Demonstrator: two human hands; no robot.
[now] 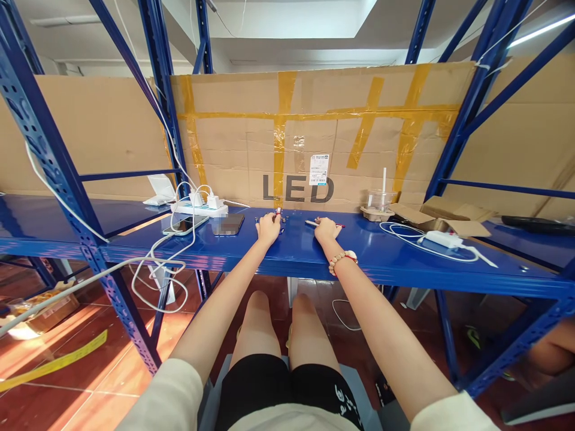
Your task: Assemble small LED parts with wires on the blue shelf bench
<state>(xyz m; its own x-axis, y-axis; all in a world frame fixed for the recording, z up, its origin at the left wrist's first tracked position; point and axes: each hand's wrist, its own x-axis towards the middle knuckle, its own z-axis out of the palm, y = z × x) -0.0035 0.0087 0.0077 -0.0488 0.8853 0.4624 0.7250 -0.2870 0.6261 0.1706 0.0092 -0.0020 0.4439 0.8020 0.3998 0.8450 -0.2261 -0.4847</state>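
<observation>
My left hand (268,228) rests on the blue shelf (314,254), fingers curled round a small red-and-white part (278,211) at its fingertips. Several tiny dark pieces (284,220) lie around it. My right hand (326,229) is closed on a thin pen-like tool (311,223) with a red end, which lies across the shelf. A bead bracelet (341,259) is on my right wrist. Both hands sit side by side in front of the cardboard wall (314,137) marked LED.
Two phones (185,224) (228,224) and a white power strip (200,208) with chargers lie at left, cables hanging over the edge. A plastic cup with straw (380,200), open cardboard box (442,215) and white adapter with cable (442,239) are at right. Blue rack posts flank me.
</observation>
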